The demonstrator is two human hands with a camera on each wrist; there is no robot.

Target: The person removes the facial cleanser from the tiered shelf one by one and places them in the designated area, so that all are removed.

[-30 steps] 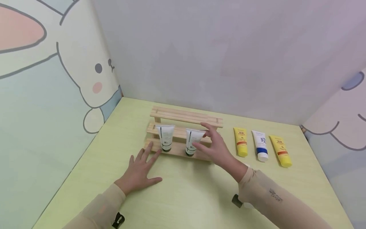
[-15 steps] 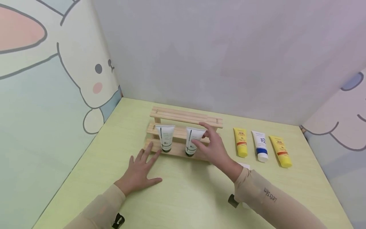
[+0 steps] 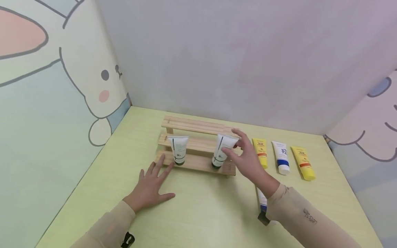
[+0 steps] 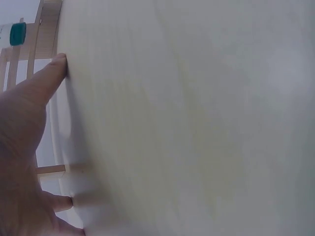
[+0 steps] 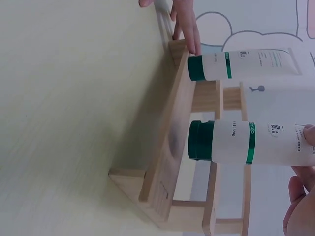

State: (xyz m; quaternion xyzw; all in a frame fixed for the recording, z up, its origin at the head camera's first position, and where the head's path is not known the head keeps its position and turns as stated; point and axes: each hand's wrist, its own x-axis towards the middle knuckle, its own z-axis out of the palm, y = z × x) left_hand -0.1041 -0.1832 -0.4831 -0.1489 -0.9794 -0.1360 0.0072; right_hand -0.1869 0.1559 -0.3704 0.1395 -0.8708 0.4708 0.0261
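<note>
Filling far left: wall drawing, rabbit-like cartoon figure.
Left hand: fingers spread wide, holding nothing; a fingertip touches the bottom shelf near its left end.
Rack: three stepped wooden shelves, standing on the pale yellow-green counter, near the back wall.
Left tube: white, green-capped; upright, cap down, on the bottom shelf.
Right tube: same kind, cap down, flat end leaning right; at the right part of the bottom shelf. Cap contact with the shelf: cannot tell.
Right hand: thumb in front, fingers behind, pinching the right tube near its flat end.
Covered tube: white with blue, lying on the counter, partly hidden by the right sleeve, which is beige with dark lettering.
Row at right: yellow tube, white-and-blue tube, second yellow tube; all lying apart on the counter, caps toward the person.
Far right: second drawing, partly in view.
</note>
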